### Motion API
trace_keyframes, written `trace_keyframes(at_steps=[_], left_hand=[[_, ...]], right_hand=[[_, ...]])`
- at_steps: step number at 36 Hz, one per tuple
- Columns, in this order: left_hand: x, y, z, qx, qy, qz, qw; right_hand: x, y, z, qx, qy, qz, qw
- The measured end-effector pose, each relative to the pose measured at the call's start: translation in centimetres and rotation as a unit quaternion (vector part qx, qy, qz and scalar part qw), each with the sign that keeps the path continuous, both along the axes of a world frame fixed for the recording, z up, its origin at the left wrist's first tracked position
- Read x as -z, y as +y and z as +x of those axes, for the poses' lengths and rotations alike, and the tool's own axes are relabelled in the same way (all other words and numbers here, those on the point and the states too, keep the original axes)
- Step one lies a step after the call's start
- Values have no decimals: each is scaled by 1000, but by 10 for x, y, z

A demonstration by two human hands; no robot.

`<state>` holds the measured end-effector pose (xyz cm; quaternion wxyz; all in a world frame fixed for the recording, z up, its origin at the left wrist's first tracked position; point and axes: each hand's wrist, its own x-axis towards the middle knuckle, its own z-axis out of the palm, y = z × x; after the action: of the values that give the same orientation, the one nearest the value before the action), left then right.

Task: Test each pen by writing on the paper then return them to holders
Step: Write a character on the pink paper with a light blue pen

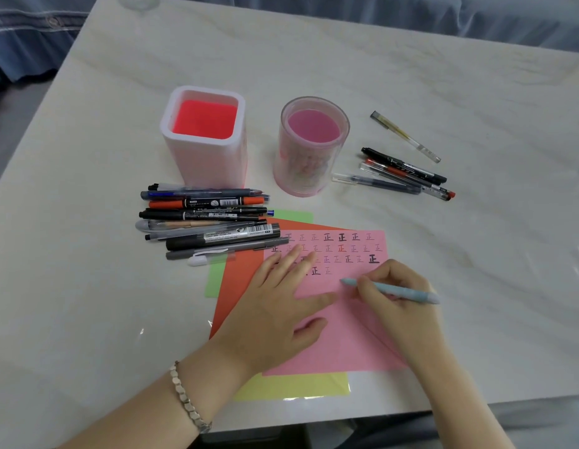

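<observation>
Table [411, 76]: white marble-look top w/ faint grey-beige veins, glossy, glare spots nr front edge. Bkgd: blue cloth [411, 14] along far side; denim-like fabric [29, 24] top left.
</observation>
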<state>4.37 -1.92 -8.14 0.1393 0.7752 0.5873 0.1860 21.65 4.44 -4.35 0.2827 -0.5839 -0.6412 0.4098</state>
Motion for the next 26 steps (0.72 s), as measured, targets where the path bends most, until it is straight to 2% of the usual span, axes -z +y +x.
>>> trace_keyframes(at_steps=[4, 7, 11, 14, 18, 22, 26], left_hand=[[1, 0, -1, 0, -1, -1, 1000], [1, 0, -1, 1, 5, -4, 1000], [0, 0, -1, 0, 7, -5, 1000], [1, 0, -1, 2, 7, -3, 1000], [1, 1, -1, 7, 12, 4, 1000], [1, 0, -2, 3, -11, 9, 1000], [0, -1, -9, -49, -57, 93, 993]], right_hand=[[-1, 3, 9, 54, -2, 32, 998], [-3, 0, 12, 20, -22, 22, 999], [-1, 1, 21, 62, -11, 25, 998], [-5, 0, 23, 42, 5, 0, 999], [-8, -3, 26, 83, 6, 5, 997], [-14, -5, 27, 82, -1, 9, 997], [-23, -9, 10, 60, 41, 10, 997]])
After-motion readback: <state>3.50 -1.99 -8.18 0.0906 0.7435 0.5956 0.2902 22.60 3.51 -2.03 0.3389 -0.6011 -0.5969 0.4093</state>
